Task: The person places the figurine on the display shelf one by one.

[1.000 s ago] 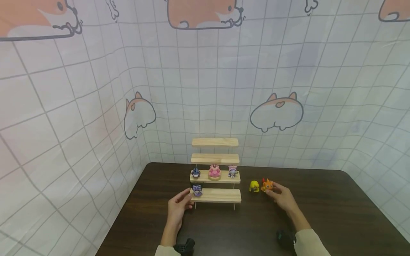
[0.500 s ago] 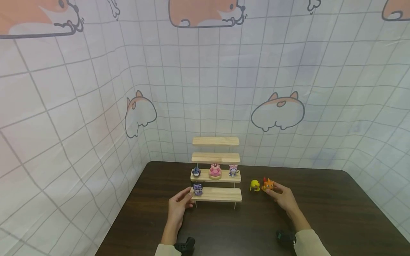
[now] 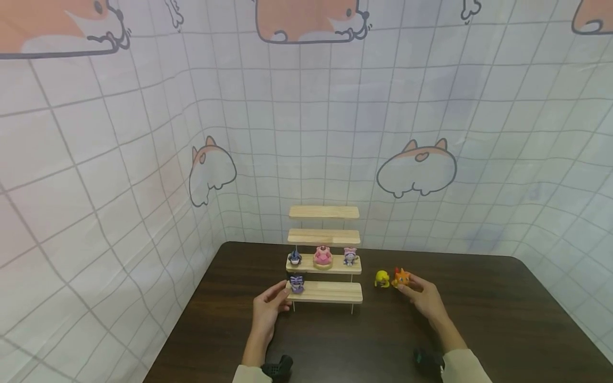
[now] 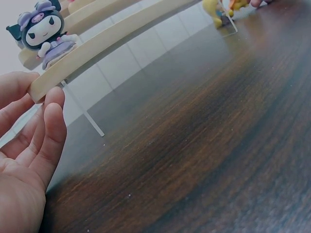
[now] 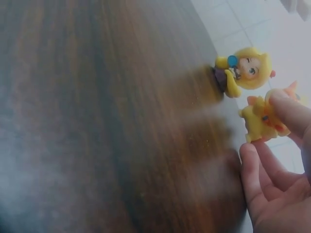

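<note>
My left hand [image 3: 266, 311] grips the left end of the lowest board of a wooden tiered display stand [image 3: 330, 291], thumb and fingers around its edge in the left wrist view. Just above that grip, a purple and black figurine [image 4: 44, 36] stands on the board. To the right of the stand, my right hand [image 3: 425, 300] pinches an orange and yellow figurine [image 5: 257, 119] low at the table, thumb on its side. Beside it stands a yellow-haired figurine [image 5: 250, 70], apart from my fingers. Whether the held figurine touches the table is unclear.
On the second board from the bottom sit a dark blue figurine [image 3: 295, 258], a pink figurine [image 3: 323, 257] and a lilac figurine [image 3: 350, 257]. The stand is on a dark wooden table [image 3: 345, 340]. A patterned cloth [image 3: 306, 149] hangs behind and at the sides.
The head view shifts slightly. Both hands keep their places, the left on the board and the right on the orange and yellow figurine.
</note>
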`<state>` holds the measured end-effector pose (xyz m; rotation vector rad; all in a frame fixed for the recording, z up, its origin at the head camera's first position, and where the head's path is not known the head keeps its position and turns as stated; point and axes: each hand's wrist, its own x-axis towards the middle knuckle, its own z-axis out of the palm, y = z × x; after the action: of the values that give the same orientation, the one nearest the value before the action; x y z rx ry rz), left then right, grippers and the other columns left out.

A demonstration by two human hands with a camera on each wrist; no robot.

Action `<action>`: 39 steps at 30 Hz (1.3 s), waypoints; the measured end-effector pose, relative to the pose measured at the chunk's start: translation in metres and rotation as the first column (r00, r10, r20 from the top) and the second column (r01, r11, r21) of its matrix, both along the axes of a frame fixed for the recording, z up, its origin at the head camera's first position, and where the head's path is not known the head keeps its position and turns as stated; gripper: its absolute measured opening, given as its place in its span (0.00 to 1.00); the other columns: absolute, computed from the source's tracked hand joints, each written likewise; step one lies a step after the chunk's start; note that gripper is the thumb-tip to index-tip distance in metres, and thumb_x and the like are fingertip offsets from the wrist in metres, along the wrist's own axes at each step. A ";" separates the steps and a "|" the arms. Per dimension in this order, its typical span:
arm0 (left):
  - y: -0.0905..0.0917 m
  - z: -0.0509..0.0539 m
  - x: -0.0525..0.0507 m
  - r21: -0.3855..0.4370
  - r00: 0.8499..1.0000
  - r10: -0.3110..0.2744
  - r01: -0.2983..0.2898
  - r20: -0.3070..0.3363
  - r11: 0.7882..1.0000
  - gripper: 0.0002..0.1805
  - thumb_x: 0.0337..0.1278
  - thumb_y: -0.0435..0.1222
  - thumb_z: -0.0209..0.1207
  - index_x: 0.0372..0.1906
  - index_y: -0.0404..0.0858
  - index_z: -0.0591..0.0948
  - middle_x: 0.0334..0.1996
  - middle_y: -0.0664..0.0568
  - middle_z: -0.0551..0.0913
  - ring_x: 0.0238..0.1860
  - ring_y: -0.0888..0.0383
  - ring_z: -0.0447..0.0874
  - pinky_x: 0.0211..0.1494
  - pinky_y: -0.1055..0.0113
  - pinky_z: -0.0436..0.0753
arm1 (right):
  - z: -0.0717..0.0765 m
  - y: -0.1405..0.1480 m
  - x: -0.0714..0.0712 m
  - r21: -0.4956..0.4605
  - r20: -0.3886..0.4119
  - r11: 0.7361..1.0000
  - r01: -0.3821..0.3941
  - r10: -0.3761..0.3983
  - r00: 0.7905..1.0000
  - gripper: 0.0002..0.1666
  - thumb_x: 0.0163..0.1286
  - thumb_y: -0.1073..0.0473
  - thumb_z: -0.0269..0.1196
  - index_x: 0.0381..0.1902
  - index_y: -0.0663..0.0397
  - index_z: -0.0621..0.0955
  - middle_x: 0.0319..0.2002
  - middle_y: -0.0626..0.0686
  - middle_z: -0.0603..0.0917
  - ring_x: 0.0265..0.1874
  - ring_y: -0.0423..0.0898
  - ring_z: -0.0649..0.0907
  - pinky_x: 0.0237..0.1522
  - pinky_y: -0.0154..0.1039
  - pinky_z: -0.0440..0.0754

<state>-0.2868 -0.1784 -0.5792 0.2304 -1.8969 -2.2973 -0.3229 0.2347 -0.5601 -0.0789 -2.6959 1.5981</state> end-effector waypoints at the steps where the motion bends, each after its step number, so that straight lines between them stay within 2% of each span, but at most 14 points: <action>1: 0.000 0.000 0.000 0.001 1.000 -0.001 0.001 0.001 1.000 0.22 0.65 0.37 0.67 0.61 0.31 0.82 0.38 0.53 0.88 0.31 0.61 0.87 0.36 0.70 0.87 | 0.000 0.000 0.000 -0.003 0.000 1.000 0.005 -0.005 1.000 0.46 0.72 0.45 0.67 0.76 0.68 0.64 0.68 0.74 0.72 0.47 0.53 0.86 0.43 0.39 0.87; 5: 0.001 0.000 0.000 -0.001 1.000 -0.002 0.002 0.006 1.000 0.22 0.66 0.36 0.67 0.61 0.32 0.82 0.39 0.53 0.88 0.31 0.61 0.87 0.36 0.69 0.88 | 0.000 -0.001 0.002 -0.022 0.000 1.000 0.019 -0.019 1.000 0.46 0.72 0.45 0.67 0.76 0.67 0.64 0.69 0.74 0.72 0.49 0.55 0.86 0.43 0.38 0.88; 11: 0.000 0.001 -0.001 0.000 1.000 0.001 -0.001 0.006 1.000 0.22 0.66 0.36 0.67 0.61 0.32 0.82 0.40 0.52 0.88 0.31 0.60 0.87 0.36 0.69 0.88 | 0.001 -0.003 0.005 -0.040 -0.008 0.999 0.012 -0.013 1.000 0.47 0.73 0.45 0.66 0.76 0.66 0.64 0.70 0.74 0.70 0.62 0.65 0.81 0.46 0.38 0.89; 22: 0.000 0.001 -0.001 -0.002 1.000 -0.001 0.001 0.006 1.000 0.22 0.66 0.36 0.67 0.61 0.32 0.82 0.40 0.52 0.88 0.31 0.60 0.87 0.36 0.69 0.87 | 0.006 -0.006 0.015 -0.066 -0.004 0.998 0.007 -0.008 1.000 0.47 0.72 0.44 0.67 0.77 0.64 0.63 0.72 0.73 0.68 0.66 0.67 0.77 0.50 0.39 0.88; 25: 0.000 0.001 0.000 -0.007 1.000 0.000 0.000 0.004 1.000 0.22 0.65 0.37 0.67 0.61 0.31 0.82 0.39 0.53 0.88 0.31 0.60 0.87 0.36 0.69 0.88 | 0.009 -0.008 0.018 -0.055 -0.014 0.998 0.011 -0.012 1.000 0.46 0.72 0.45 0.67 0.76 0.64 0.65 0.70 0.73 0.70 0.64 0.66 0.80 0.52 0.43 0.88; 30: 0.000 0.002 0.001 -0.011 1.000 -0.001 0.001 0.001 1.000 0.23 0.65 0.38 0.67 0.61 0.30 0.82 0.37 0.53 0.88 0.31 0.61 0.87 0.36 0.69 0.87 | 0.014 -0.012 0.022 -0.031 -0.022 0.999 0.027 -0.028 0.999 0.47 0.70 0.43 0.68 0.75 0.64 0.67 0.68 0.73 0.74 0.52 0.61 0.87 0.54 0.50 0.87; 33: 0.000 0.002 0.001 -0.008 1.000 -0.002 0.002 0.004 1.000 0.23 0.65 0.37 0.67 0.61 0.30 0.82 0.36 0.53 0.88 0.31 0.61 0.87 0.36 0.69 0.87 | 0.018 -0.014 0.024 -0.034 -0.038 0.999 0.030 -0.031 0.999 0.47 0.69 0.43 0.69 0.75 0.64 0.67 0.67 0.72 0.75 0.49 0.59 0.89 0.52 0.49 0.88; 39: 0.000 0.003 0.001 -0.002 1.000 -0.005 0.005 0.009 1.000 0.23 0.66 0.37 0.66 0.62 0.32 0.82 0.37 0.53 0.88 0.31 0.61 0.87 0.36 0.69 0.87 | 0.022 -0.018 0.029 -0.050 -0.064 0.998 0.026 -0.029 0.998 0.45 0.69 0.46 0.70 0.74 0.65 0.68 0.66 0.72 0.76 0.50 0.59 0.88 0.48 0.42 0.89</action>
<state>-0.2856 -0.1785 -0.5765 0.2361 -1.9065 -2.3014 -0.2941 0.2166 -0.5377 -0.0625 -2.5966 1.6296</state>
